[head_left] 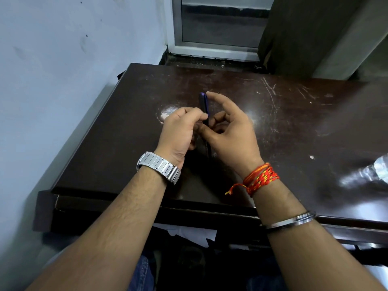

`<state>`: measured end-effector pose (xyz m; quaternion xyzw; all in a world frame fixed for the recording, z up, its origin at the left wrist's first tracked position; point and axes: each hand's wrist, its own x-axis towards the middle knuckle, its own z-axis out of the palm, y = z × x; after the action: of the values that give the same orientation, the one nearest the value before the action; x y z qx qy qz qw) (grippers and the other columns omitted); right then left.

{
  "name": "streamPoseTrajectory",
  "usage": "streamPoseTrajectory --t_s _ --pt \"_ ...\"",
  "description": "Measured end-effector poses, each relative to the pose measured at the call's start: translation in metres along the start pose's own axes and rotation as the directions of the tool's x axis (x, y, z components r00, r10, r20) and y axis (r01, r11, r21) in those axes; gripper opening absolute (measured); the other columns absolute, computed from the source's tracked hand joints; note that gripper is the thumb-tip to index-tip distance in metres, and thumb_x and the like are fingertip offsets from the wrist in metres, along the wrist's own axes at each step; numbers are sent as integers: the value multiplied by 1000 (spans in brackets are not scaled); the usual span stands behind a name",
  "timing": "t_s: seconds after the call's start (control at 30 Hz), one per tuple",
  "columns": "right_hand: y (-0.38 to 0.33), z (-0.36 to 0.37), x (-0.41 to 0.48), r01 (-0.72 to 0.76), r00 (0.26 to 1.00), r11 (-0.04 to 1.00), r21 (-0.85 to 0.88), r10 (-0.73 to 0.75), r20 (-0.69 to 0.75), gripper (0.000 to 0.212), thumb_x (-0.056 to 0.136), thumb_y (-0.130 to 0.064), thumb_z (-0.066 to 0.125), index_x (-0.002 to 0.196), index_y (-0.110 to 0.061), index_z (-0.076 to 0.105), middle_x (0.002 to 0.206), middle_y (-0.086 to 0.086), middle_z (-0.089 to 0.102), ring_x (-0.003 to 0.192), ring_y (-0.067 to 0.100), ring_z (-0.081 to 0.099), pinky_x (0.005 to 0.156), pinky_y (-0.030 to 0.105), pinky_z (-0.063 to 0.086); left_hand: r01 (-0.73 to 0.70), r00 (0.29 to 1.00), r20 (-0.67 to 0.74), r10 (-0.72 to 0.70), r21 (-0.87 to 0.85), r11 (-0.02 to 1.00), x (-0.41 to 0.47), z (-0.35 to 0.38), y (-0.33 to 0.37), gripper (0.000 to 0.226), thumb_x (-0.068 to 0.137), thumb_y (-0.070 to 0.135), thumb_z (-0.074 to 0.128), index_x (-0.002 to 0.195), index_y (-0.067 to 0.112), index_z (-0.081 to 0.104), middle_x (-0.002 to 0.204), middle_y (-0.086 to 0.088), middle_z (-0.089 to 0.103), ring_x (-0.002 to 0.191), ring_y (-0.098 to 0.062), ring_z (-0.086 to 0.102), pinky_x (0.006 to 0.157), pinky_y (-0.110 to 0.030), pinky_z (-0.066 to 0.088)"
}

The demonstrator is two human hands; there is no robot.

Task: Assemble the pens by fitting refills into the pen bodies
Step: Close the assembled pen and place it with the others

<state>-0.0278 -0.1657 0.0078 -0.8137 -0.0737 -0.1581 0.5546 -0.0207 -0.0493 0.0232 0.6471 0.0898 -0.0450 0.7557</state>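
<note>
At the far left a pale wall meets the dark, scratched surface (294,127), which fills most of the view. Above its middle, both hands work on 1 pen. The left hand (178,131), with a metal watch (159,166) on its wrist, has thumb and fingers pressed together in a pinch on the pen body (204,106), roughly at its middle. The pen body is dark with a purple far end, held clear of the surface and pointing away from the person. A thin dark length runs out below the hands toward the person; it may be the refill, but I cannot tell for sure. The right hand (228,129), with red thread (260,178) at its wrist, touches the far end with its forefinger and curls its other fingers beside the barrel.

To do this step well, the left pinch should likely hold the barrel steady while the right keeps the refill in line with the bore and pushes straight, without bending.
</note>
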Motion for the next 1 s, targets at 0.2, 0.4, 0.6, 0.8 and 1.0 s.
streamPoseTrajectory --t_s 0.2,0.4,0.6,0.8,1.0 --pt "-3 5 -1 58 991 997 42 -52 -127 49 82 -5 68 124 -27 59 72 -1 57 67 25 63 66 34 58 -79 986 138 96 -124 989 -7 3 2 14 91 12 63 92 1 71 79 -6 70 72 -16 68 57 -25 52" --pt "0 11 -1 14 998 996 87 -19 57 45 90 -11 56 131 -27 48 86 -11 62 76 6 61 75 31 55 -66 987 140 82 -117 991 -9 1 4 13 90 11 62 89 8 75 78 -7 71 73 -19 67 62 -26 50" --pt "-13 14 -2 -267 963 841 471 211 168 35 70 -47 55 101 -30 55 61 -10 51 54 5 48 50 20 42 5 979 199 32 -186 983 -8 -2 4 31 77 36 59 84 7 66 60 -9 50 52 -17 51 49 -23 43" --pt "-24 7 2 -379 918 695 611 368 150 60 80 -67 48 96 -10 62 42 -10 37 37 5 37 37 17 34 -34 986 157 47 -83 996 -2 -6 1 42 74 52 56 86 16 75 85 -2 70 69 -17 52 56 -28 41" --pt "-28 1 3 -393 891 653 647 444 93 42 81 -51 38 78 -14 59 37 -8 31 32 9 23 37 15 24 -114 990 91 110 46 992 -2 -4 -1 28 68 47 62 76 24 76 88 1 71 64 -12 52 54 -28 38"
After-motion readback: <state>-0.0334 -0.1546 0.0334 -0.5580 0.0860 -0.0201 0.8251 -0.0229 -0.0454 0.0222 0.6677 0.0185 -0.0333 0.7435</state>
